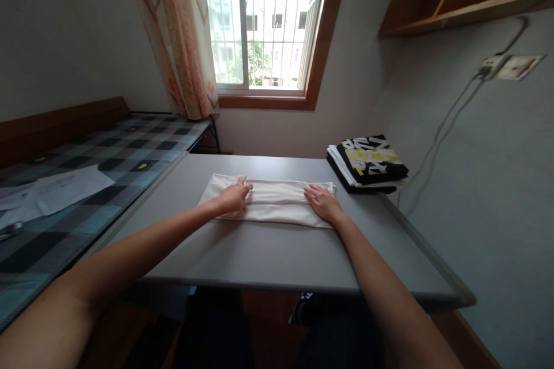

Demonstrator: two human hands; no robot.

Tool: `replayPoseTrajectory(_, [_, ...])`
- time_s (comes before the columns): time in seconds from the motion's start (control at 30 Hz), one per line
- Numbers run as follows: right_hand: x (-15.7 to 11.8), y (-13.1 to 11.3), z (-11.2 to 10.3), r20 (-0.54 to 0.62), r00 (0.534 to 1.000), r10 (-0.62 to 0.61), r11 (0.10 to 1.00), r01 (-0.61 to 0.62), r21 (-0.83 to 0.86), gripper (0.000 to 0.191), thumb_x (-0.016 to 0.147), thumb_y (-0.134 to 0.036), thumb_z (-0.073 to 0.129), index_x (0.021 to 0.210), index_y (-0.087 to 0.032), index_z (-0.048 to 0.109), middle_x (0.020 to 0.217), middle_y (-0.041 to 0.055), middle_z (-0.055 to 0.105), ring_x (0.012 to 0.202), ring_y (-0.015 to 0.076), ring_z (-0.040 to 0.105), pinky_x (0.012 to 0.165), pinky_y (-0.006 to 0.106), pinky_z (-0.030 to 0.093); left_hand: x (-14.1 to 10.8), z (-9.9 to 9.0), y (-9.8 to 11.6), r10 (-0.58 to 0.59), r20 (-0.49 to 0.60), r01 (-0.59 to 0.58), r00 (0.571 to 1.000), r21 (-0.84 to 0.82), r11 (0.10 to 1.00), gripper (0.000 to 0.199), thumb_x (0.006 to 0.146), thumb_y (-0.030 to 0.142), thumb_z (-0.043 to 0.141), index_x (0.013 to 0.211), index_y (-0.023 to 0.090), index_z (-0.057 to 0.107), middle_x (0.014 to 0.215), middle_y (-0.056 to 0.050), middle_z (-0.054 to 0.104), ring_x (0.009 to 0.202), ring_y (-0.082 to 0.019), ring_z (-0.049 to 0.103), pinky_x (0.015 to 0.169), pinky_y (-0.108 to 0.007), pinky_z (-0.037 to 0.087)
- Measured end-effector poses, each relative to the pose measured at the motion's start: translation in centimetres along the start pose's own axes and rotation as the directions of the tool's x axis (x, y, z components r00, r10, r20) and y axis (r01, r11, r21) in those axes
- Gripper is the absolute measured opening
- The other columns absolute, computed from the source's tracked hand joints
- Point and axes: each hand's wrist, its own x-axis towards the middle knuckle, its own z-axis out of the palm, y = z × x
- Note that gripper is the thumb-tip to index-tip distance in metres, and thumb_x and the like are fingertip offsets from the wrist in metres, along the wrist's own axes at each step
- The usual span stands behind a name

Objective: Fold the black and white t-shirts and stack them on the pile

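Observation:
A white cloth [277, 193], folded into a long flat strip, lies crosswise on the grey table [285, 259]. Near its left end, my left hand [235, 196] has its fingers bent at a folded edge of the fabric; whether they pinch it is too small to tell. My right hand [322, 202] rests flat on the right end of the strip, fingers spread and palm down.
A stack of folded clothes [372, 161] sits at the table's back right corner. Along the left side is a bed with a checked cover [142, 138] and papers [56, 190]. Cables [445, 121] hang down the right wall.

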Motion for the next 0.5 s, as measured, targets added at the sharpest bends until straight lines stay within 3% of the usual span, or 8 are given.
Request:
replayPoseTrajectory(0.17, [0.0, 0.0, 0.0, -0.008, 1.0, -0.005, 1.0, 0.005, -0.005, 0.047, 0.099, -0.045, 0.033, 0.131, -0.026, 0.061, 0.142, 0.0085, 0.053, 0.134, 0.0257, 0.044, 0.109, 0.05, 0.034, -0.7, -0.2, 0.1, -0.035, -0.066, 0.033, 0.997, -0.022, 0.999, 0.029, 0.082, 0.017, 0.054, 0.109, 0.02, 0.062, 0.112, -0.011, 0.059, 0.088, -0.024, 0.064, 0.078, -0.032, 0.047])
replayPoseTrajectory(0.33, [0.0, 0.0, 0.0, -0.005, 1.0, -0.011, 1.0, 0.011, -0.01, 0.048, 0.099, -0.046, 0.033, 0.132, -0.025, 0.06, 0.143, 0.0084, 0.053, 0.135, 0.0252, 0.043, 0.11, 0.048, 0.034, -0.5, -1.3, -0.7, -0.114, -0.163, 0.105, 0.98, -0.064, 0.992, 0.027, 0.081, 0.017, 0.054, 0.106, 0.019, 0.063, 0.102, -0.009, 0.061, 0.083, -0.022, 0.063, 0.073, -0.03, 0.045])
replayPoseTrajectory(0.5, [-0.1, 0.0, 0.0, -0.011, 1.0, -0.008, 1.0, 0.007, -0.011, 0.047, 0.099, -0.046, 0.033, 0.132, -0.027, 0.06, 0.143, 0.0071, 0.053, 0.134, 0.026, 0.044, 0.109, 0.05, 0.034, -0.9, -0.3, -1.0, 0.005, -0.062, -0.011, 0.998, -0.101, 0.995, 0.031, 0.076, 0.016, 0.059, 0.106, 0.022, 0.064, 0.103, -0.008, 0.062, 0.081, -0.021, 0.063, 0.073, -0.029, 0.045])
